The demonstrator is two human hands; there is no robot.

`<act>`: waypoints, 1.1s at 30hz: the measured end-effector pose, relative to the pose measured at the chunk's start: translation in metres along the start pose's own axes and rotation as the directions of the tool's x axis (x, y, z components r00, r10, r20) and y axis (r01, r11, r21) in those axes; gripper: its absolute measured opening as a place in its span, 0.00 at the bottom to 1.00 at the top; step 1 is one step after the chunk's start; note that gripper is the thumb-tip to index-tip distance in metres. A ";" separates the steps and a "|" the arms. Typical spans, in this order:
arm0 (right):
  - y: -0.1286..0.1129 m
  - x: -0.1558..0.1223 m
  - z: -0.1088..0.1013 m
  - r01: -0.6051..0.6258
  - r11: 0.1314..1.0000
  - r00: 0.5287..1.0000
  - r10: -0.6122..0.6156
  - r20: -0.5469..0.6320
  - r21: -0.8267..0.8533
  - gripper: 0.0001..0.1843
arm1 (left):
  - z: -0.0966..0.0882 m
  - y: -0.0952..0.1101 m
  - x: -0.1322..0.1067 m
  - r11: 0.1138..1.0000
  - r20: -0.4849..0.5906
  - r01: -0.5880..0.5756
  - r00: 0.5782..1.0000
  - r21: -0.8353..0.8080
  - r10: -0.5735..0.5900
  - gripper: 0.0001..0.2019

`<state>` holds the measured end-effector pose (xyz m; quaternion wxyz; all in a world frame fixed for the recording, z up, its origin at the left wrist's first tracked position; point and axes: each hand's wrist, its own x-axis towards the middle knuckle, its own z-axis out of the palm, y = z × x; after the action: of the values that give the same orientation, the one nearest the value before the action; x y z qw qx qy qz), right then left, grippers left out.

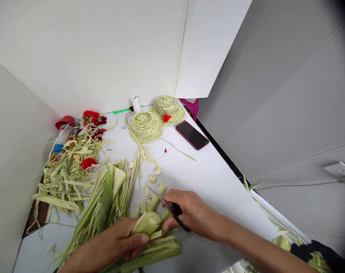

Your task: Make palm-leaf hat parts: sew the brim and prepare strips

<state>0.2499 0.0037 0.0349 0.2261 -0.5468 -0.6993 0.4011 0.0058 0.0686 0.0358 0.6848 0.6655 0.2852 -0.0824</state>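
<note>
Presently, the left hand (110, 244) has its fingers (138, 240) curled shut around a coiled, ribbed palm leaf (146, 223), its long fibrous strips trailing over the white tabletop (218, 189). The right hand (189, 212) grips black-handled scissors (175, 212) just beside the leaf, its fingers (172, 199) closed on the handles. Farther off sit two spiral-woven miniature hats (145, 127) and a heap of shredded leaf (64, 182).

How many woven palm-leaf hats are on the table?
2: one hat in front, loose strands trailing from it; another hat just behind, to its right, with a red flower.
</note>
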 end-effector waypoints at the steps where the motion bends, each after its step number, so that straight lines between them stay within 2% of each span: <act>1: 0.002 -0.004 -0.008 -0.035 0.998 0.999 0.033 -0.028 -0.056 0.16 | 0.004 0.001 -0.001 0.993 -0.056 -0.024 0.998 0.115 0.031 0.13; 2: 0.004 -0.008 -0.015 -0.073 0.990 0.997 0.067 -0.047 -0.123 0.16 | 0.009 -0.001 -0.002 0.970 -0.102 -0.056 0.991 0.237 0.082 0.10; 3: 0.006 -0.012 -0.022 -0.111 0.973 0.993 0.101 -0.058 -0.201 0.17 | 0.014 -0.006 -0.001 0.928 -0.128 -0.093 0.981 0.361 0.148 0.12; 5: 0.010 -0.018 -0.033 -0.202 0.905 0.979 0.190 -0.069 -0.374 0.21 | 0.026 -0.023 0.004 0.793 -0.177 -0.150 0.935 0.590 0.308 0.27; 7: 0.013 -0.022 -0.039 -0.293 0.791 0.953 0.290 -0.092 -0.537 0.21 | 0.037 -0.045 0.011 0.610 -0.223 -0.114 0.865 0.784 0.450 0.39; 8: 0.015 -0.024 -0.041 -0.324 0.731 0.939 0.328 -0.107 -0.601 0.20 | 0.042 -0.055 0.015 0.545 -0.232 -0.082 0.845 0.835 0.482 0.44; 10: 0.019 -0.026 -0.042 -0.329 0.649 0.927 0.359 -0.105 -0.686 0.19 | 0.049 -0.069 0.019 0.485 -0.241 -0.034 0.835 0.874 0.494 0.49; 12: 0.022 -0.029 -0.044 -0.278 0.623 0.940 0.335 -0.072 -0.731 0.19 | 0.051 -0.073 0.020 0.492 -0.286 0.014 0.828 0.871 0.483 0.47; 14: 0.022 -0.031 -0.046 -0.237 0.598 0.949 0.312 -0.050 -0.766 0.17 | 0.048 -0.070 0.019 0.532 -0.383 0.085 0.789 0.842 0.480 0.42; 17: 0.011 -0.028 -0.045 -0.247 0.567 0.945 0.322 -0.064 -0.786 0.12 | 0.034 -0.058 0.024 0.632 -0.552 0.168 0.683 0.757 0.479 0.33; 19: 0.000 -0.021 -0.035 -0.243 0.629 0.953 0.298 -0.060 -0.739 0.12 | 0.021 -0.046 0.031 0.721 -0.661 0.186 0.593 0.668 0.459 0.28; 21: -0.012 -0.012 -0.016 -0.221 0.733 0.966 0.253 -0.044 -0.643 0.22 | 0.009 -0.031 0.039 0.795 -0.736 0.163 0.519 0.584 0.435 0.27; 22: -0.017 -0.006 -0.005 -0.213 0.779 0.971 0.235 -0.041 -0.590 0.29 | 0.003 -0.023 0.041 0.810 -0.744 0.136 0.505 0.570 0.439 0.27; 25: -0.027 0.012 0.032 -0.215 0.852 0.976 0.205 -0.074 -0.478 0.47 | -0.009 -0.004 0.032 0.797 -0.702 0.068 0.522 0.601 0.485 0.25; 26: -0.029 0.019 0.044 -0.198 0.866 0.980 0.176 -0.089 -0.460 0.51 | -0.013 0.000 0.025 0.793 -0.701 0.068 0.517 0.605 0.491 0.23; 27: -0.030 0.025 0.053 -0.177 0.875 0.984 0.144 -0.108 -0.451 0.53 | -0.017 0.001 0.015 0.796 -0.719 0.085 0.494 0.599 0.489 0.20; 28: -0.030 0.032 0.060 -0.156 0.879 0.986 0.110 -0.126 -0.450 0.54 | -0.022 0.000 0.005 0.806 -0.756 0.118 0.448 0.580 0.478 0.18; 31: -0.026 0.052 0.070 -0.135 0.866 0.984 0.059 -0.169 -0.481 0.53 | -0.040 -0.016 -0.026 0.842 -0.878 0.266 0.240 0.470 0.414 0.17; 32: -0.023 0.057 0.068 -0.140 0.855 0.983 0.059 -0.176 -0.500 0.51 | -0.045 -0.023 -0.033 0.855 -0.907 0.308 0.187 0.418 0.376 0.19; 33: -0.020 0.061 0.064 -0.152 0.839 0.981 0.063 -0.184 -0.522 0.49 | -0.048 -0.030 -0.037 0.869 -0.932 0.339 0.167 0.361 0.322 0.21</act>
<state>0.1714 0.0400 0.0063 0.0977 -0.6567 -0.7309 0.1581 -0.0534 0.1020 0.0304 0.1382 0.7058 0.6300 0.2931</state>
